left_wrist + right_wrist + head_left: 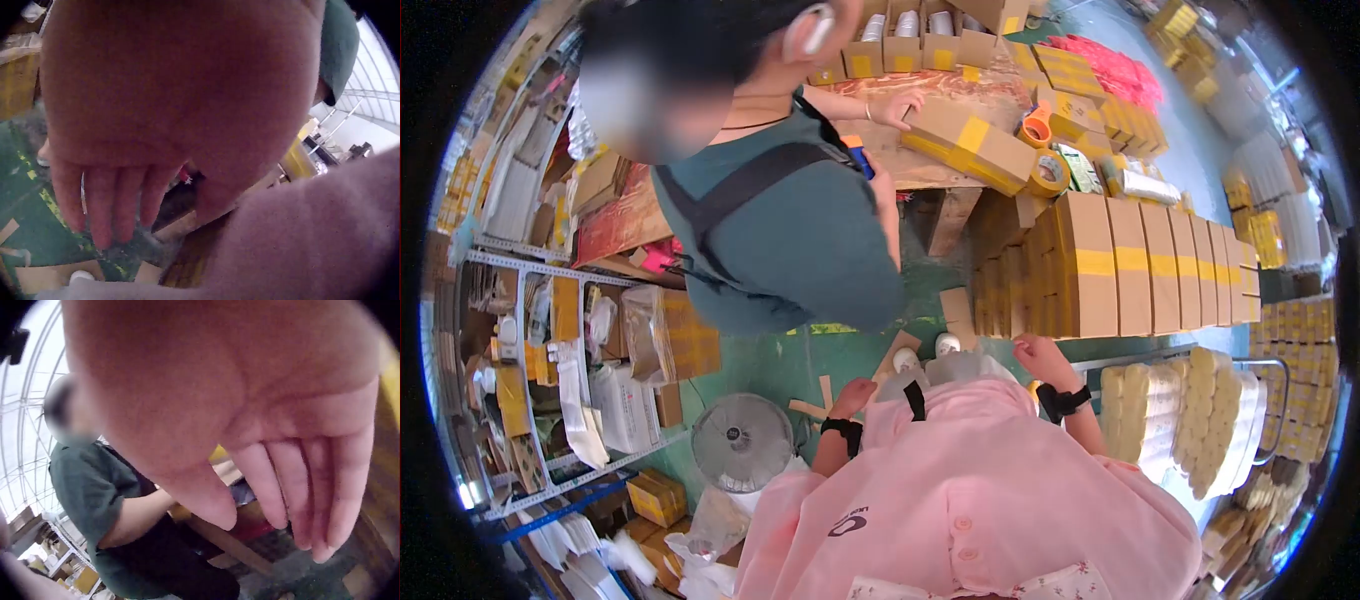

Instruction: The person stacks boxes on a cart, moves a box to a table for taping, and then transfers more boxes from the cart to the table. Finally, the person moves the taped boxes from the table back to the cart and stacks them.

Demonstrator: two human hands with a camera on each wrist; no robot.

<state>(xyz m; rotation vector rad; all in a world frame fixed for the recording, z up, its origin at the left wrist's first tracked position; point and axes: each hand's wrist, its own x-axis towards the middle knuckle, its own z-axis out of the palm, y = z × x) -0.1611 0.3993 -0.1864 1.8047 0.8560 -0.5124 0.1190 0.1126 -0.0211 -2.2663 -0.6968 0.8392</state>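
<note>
Person in a pink top [1000, 480], both hands empty. Left hand [855, 396]: fingers loosely straight, small gaps between some, thumb off to one side. Right hand [1047, 362]: fingers nearly straight, lying close together, thumb apart. Row of taped boxes [1132, 280] stands ahead of the right fingers, nearer to them than to the left; cannot tell whether they touch. Beyond both sets of fingertips, a second person in green [790, 230] stands at a table [990, 92] bearing a long box [965, 145]. Cardboard scraps [826, 390] lie on the floor [760, 370] near the left fingers. My judgement: good handling here means palms flat on opposite box sides, even pressure, neighbours kept upright, shoes [947, 344] clear of scraps.
</note>
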